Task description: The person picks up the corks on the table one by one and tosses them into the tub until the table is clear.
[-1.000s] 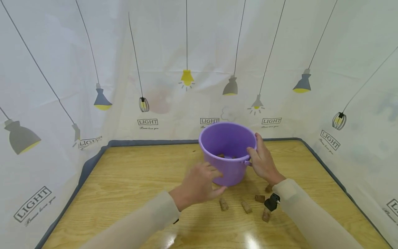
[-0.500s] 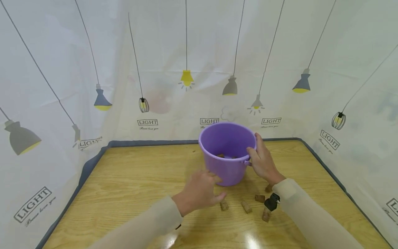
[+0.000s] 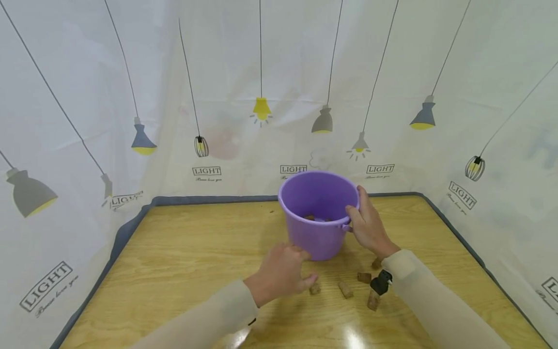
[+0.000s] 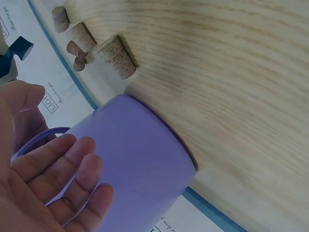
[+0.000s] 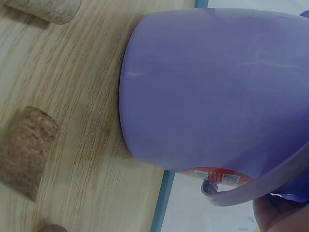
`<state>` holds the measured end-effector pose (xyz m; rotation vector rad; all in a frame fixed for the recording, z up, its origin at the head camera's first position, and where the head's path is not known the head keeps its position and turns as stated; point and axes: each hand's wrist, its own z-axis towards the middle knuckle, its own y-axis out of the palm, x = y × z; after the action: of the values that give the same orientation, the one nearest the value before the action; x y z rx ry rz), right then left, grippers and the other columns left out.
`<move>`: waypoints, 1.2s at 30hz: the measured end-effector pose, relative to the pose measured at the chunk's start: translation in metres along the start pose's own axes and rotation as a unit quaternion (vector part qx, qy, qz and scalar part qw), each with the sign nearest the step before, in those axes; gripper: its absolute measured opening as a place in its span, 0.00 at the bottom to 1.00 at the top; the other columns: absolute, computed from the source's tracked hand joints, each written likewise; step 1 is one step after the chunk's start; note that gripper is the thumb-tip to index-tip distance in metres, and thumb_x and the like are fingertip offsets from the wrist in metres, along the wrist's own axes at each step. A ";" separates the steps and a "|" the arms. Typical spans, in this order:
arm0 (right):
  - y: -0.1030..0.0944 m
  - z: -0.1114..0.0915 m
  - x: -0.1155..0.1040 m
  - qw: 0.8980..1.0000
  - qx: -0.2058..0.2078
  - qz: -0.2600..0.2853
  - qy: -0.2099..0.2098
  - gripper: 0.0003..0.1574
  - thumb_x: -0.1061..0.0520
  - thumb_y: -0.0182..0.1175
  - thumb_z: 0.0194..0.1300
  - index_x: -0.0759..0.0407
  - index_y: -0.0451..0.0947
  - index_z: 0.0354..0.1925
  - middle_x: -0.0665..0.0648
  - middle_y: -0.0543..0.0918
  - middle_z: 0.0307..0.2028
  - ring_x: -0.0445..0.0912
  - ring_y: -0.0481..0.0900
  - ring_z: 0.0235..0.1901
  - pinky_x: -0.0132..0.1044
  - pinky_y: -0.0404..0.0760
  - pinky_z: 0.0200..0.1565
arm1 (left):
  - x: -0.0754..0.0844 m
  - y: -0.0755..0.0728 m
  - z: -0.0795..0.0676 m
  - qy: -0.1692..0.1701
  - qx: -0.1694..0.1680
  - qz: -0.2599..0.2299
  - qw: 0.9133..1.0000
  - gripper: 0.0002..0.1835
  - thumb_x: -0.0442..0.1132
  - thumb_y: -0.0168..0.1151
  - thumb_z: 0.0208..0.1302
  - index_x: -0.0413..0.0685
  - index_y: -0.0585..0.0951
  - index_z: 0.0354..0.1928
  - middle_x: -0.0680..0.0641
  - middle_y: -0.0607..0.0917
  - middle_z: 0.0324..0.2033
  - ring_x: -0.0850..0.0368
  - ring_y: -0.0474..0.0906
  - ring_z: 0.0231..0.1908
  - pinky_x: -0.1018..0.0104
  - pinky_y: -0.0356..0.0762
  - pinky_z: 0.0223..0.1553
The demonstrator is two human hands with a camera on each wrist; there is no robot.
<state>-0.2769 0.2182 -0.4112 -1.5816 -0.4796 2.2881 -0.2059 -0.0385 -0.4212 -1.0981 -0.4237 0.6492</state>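
A purple bucket stands on the wooden table, with a few corks partly visible inside it. My right hand grips the right side of its rim, thumb on the near side. To the left front of the bucket, my left hand hovers with nothing in it. In the left wrist view, its fingers are slightly bent and the thumb stands apart from them. One cork lies just by the left thumb and is partly covered by it.
Several more corks lie in front of the bucket, among them a cork in the middle and a dark cork near the right wrist. A printed cloth walls in the table at the back and sides.
My left hand has drawn back slightly from the bucket, moving down and right towards the nearest cork. My right hand and the bucket have stayed in place.
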 end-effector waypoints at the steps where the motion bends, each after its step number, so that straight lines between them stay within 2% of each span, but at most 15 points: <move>1: 0.000 0.000 0.000 1.000 0.000 0.002 -0.001 0.43 0.54 0.42 0.80 0.54 0.35 0.83 0.73 0.59 0.75 0.67 0.78 0.56 0.37 0.88 0.36 | 0.000 0.001 0.000 -0.001 -0.003 -0.001 1.000 0.18 0.57 0.74 0.57 0.52 0.87 0.37 0.55 0.87 0.29 0.62 0.79 0.27 0.72 0.74 0.26; 4: -0.001 0.000 0.000 1.000 -0.002 0.004 -0.003 0.43 0.54 0.42 0.80 0.52 0.35 0.83 0.73 0.59 0.75 0.66 0.79 0.56 0.37 0.88 0.37 | 0.001 0.004 -0.001 -0.006 -0.018 -0.006 1.000 0.15 0.56 0.73 0.56 0.54 0.85 0.32 0.57 0.83 0.25 0.63 0.76 0.24 0.71 0.72 0.24; 9: -0.001 0.000 0.000 1.000 -0.002 -0.001 -0.007 0.43 0.53 0.42 0.80 0.52 0.36 0.83 0.73 0.62 0.73 0.60 0.84 0.45 0.37 0.88 0.36 | 0.003 0.009 -0.002 -0.009 -0.037 -0.003 0.999 0.17 0.52 0.71 0.55 0.57 0.74 0.20 0.60 0.71 0.17 0.63 0.69 0.22 0.70 0.68 0.22; 15: -0.001 0.000 0.001 1.000 -0.001 0.006 -0.010 0.42 0.54 0.42 0.80 0.53 0.37 0.83 0.73 0.62 0.72 0.66 0.81 0.51 0.37 0.88 0.36 | 0.005 0.015 -0.001 -0.010 -0.048 0.016 0.999 0.22 0.52 0.70 0.53 0.59 0.66 0.14 0.61 0.67 0.14 0.63 0.66 0.20 0.69 0.64 0.19; 19: -0.001 0.000 0.001 1.000 -0.002 0.006 -0.009 0.42 0.55 0.42 0.80 0.53 0.37 0.83 0.73 0.61 0.73 0.67 0.80 0.53 0.37 0.88 0.36 | 0.006 0.019 -0.001 -0.019 -0.065 0.022 0.997 0.22 0.53 0.69 0.54 0.59 0.66 0.14 0.60 0.67 0.15 0.62 0.67 0.21 0.68 0.64 0.20; 26: -0.001 0.000 0.000 1.000 -0.007 0.000 -0.007 0.43 0.49 0.41 0.80 0.51 0.34 0.83 0.73 0.60 0.74 0.66 0.81 0.51 0.37 0.88 0.37 | 0.006 0.026 -0.002 -0.038 -0.089 0.029 0.995 0.23 0.56 0.69 0.55 0.60 0.68 0.14 0.59 0.70 0.17 0.60 0.71 0.24 0.67 0.66 0.23; 36: -0.001 0.000 0.000 1.000 -0.004 -0.003 -0.005 0.43 0.52 0.41 0.80 0.53 0.35 0.83 0.73 0.60 0.74 0.67 0.79 0.53 0.37 0.88 0.37 | 0.002 0.035 0.000 -0.051 -0.112 0.016 0.992 0.23 0.58 0.70 0.55 0.60 0.70 0.13 0.59 0.72 0.18 0.60 0.72 0.25 0.65 0.70 0.26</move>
<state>-0.2773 0.2193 -0.4108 -1.5723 -0.4951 2.2935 -0.2135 -0.0265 -0.4536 -1.2895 -0.5793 0.6999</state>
